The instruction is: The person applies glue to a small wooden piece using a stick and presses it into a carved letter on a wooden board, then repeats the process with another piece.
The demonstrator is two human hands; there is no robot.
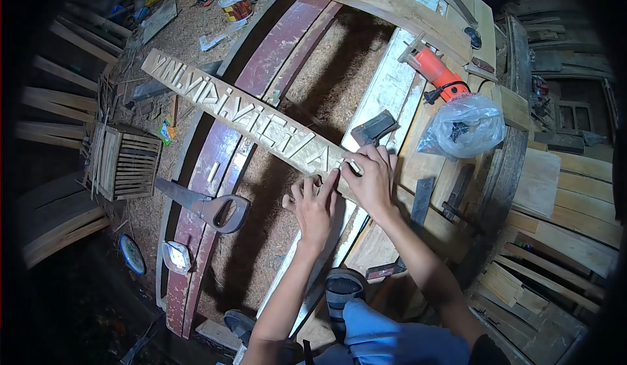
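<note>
Sawdusty floor [186, 38]. Bridging maroon planks [284, 48] and white plank [385, 84] with the lettered board [247, 118], probably for support; maybe steadying it with left hand [313, 211] spread, seemingly pinching a pale bit [353, 165] in right hand [370, 179].

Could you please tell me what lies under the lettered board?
The lettered board crosses over the maroon planks and reaches over the white plank; both show on either side of it. Their stretches directly beneath, and anything else there, are covered and cannot be seen.
</note>
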